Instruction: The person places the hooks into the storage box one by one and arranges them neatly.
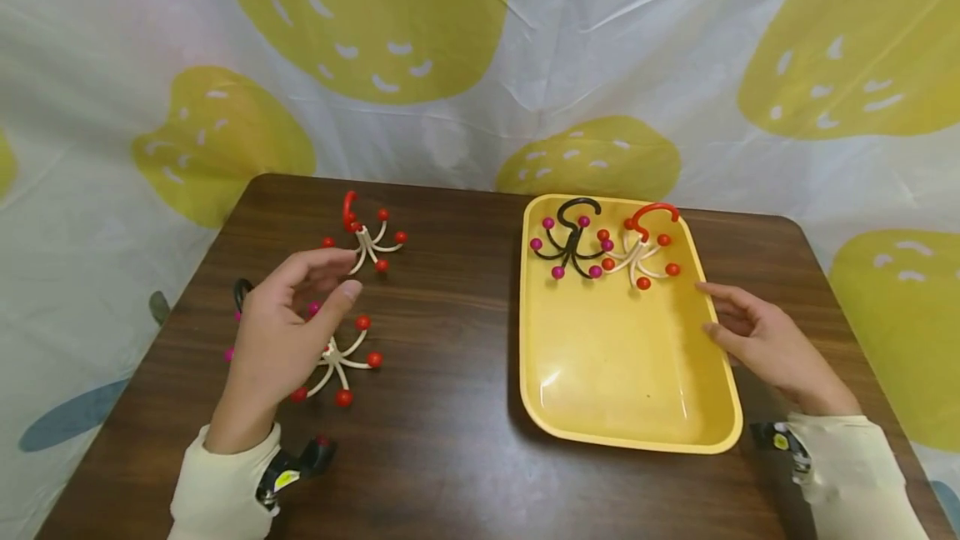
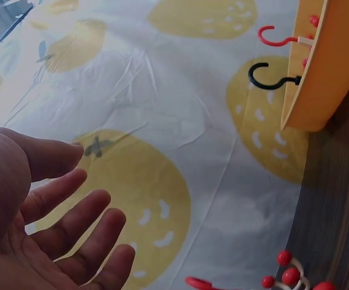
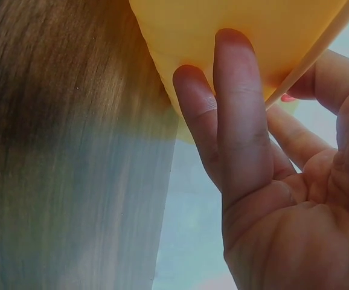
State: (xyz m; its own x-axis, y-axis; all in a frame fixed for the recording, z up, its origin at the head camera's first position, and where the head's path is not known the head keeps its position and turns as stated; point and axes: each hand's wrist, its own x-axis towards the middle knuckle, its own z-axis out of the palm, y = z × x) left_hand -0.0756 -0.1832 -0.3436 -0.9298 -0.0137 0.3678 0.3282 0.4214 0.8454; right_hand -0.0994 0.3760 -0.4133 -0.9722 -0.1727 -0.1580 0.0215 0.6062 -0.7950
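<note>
My left hand (image 1: 288, 332) hovers over the left of the table, fingers loosely bent and thumb apart, with nothing between them in the left wrist view. Just beyond its fingertips lies a white claw-shaped massager (image 1: 363, 242) with red ball tips and a red hook handle. Another white one (image 1: 332, 352) shows beside the thumb, partly covered. Behind the hand, a black hook handle (image 1: 242, 293) peeks out near magenta balls. My right hand (image 1: 772, 348) grips the right rim of a yellow tray (image 1: 630, 445), thumb at the rim and fingers against the outer wall (image 3: 180, 30).
Inside the tray, at its far end, a black claw massager (image 1: 573, 247) with magenta balls lies beside a white one (image 1: 637, 250) with red balls. The dark wood table (image 1: 442, 407) runs back to a lemon-print cloth (image 1: 555, 82).
</note>
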